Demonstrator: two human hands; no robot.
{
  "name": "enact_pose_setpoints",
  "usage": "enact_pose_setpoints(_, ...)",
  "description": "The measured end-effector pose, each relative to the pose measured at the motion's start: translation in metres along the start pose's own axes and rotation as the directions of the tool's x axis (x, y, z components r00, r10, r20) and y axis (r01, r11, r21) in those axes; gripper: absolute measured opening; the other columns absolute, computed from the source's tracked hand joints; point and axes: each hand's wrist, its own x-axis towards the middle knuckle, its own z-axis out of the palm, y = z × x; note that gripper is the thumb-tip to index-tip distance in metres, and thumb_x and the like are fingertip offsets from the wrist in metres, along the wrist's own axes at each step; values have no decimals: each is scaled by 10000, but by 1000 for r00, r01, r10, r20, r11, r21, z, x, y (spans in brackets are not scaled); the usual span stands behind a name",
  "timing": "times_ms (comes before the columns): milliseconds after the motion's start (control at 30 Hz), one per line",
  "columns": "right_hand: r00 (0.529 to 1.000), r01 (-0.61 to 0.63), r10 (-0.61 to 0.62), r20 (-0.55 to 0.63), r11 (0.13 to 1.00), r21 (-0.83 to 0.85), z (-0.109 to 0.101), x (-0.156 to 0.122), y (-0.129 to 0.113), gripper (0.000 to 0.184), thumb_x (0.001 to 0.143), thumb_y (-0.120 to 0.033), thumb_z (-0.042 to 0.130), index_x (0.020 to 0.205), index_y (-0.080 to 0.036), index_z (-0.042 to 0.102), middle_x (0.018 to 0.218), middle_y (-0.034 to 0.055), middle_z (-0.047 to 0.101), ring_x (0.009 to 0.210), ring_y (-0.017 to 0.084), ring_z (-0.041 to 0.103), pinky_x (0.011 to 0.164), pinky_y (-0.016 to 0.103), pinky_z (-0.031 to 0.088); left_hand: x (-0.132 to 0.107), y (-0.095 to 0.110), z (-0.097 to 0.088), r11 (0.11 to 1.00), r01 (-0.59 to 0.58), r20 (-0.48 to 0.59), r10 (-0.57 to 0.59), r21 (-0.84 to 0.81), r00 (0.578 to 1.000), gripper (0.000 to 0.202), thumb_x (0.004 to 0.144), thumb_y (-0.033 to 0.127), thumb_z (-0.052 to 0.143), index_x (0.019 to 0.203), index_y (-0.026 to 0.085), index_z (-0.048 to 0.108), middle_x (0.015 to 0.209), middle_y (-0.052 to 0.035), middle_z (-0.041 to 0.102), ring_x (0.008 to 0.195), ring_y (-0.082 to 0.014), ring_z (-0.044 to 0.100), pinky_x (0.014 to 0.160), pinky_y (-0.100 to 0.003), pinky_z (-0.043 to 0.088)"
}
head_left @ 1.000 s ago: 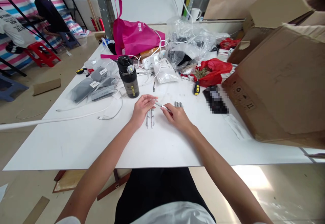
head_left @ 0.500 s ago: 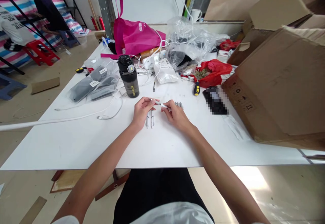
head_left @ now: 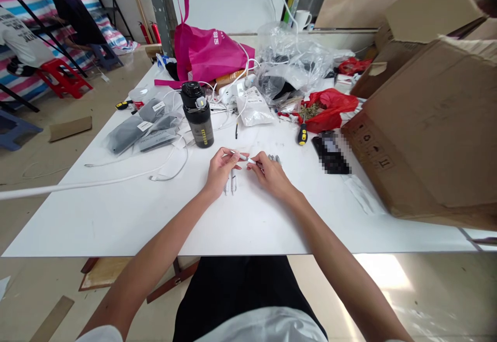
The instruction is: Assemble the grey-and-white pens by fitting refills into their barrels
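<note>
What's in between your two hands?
In the head view, a small white rod lies between the left hand and the right hand.

A black water bottle [head_left: 197, 117] is standing on the white table [head_left: 97, 223], a magenta tote bag [head_left: 205, 47] is slumping behind it, a yellow-handled screwdriver [head_left: 302, 135] is lying beside a red plastic bag [head_left: 330, 106], a large cardboard box [head_left: 423, 135] is resting along the right side, and a co-worker [head_left: 75, 16] is sitting well back.
</note>
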Motion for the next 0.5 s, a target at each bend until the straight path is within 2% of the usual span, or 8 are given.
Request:
enact_pose_setpoints(133, 1000, 5, -5, 14, 1000, -6, -1, -1, -2, 136, 1115, -401, 490, 1102, -267, 468, 941, 52, 790, 802, 272, 725, 717, 344, 457, -1, 0, 2, 1000, -17, -13, 17, 25, 1000, 376, 944, 506, 822, 976, 207, 596, 1103, -118, 835, 1005, -234, 794, 792, -320, 558)
enact_pose_setpoints(333, 999, 37, -38, -2, 995, -92, -1, -3, -7, 307, 1157, -491, 436, 1258, -249, 595, 940, 68, 755, 741, 250, 663, 686, 331, 407, -1, 0, 3, 998, -41, -57, 43, 40, 997, 385, 946, 502, 823, 934, 215, 567, 1030, -100, 830, 949, -210, 773, 773, -313, 542)
enact_pose_setpoints(433, 997, 73, -73, 5, 995, -61, -2, -3, -8, 399, 1183, -514, 359, 1252, -246, 647, 923, 73, 751, 710, 230, 633, 682, 329, 393, 0, 2, 2, 999, -35, -24, 35, 21, 999, 412, 911, 507, 863, 965, 226, 567, 1009, -83, 823, 957, -208, 757, 771, -309, 545)
enact_pose_setpoints(500, 997, 73, -73, 3, 997, -20, -3, -2, -8, 435, 1182, -536, 353, 1208, -231, 664, 862, 65, 724, 681, 220, 609, 672, 325, 388, 0, 4, 1, 1000, -17, 30, 17, -5, 999, 419, 894, 500, 882, 1073, 232, 615, 1065, -82, 814, 1000, -211, 746, 795, -313, 559)
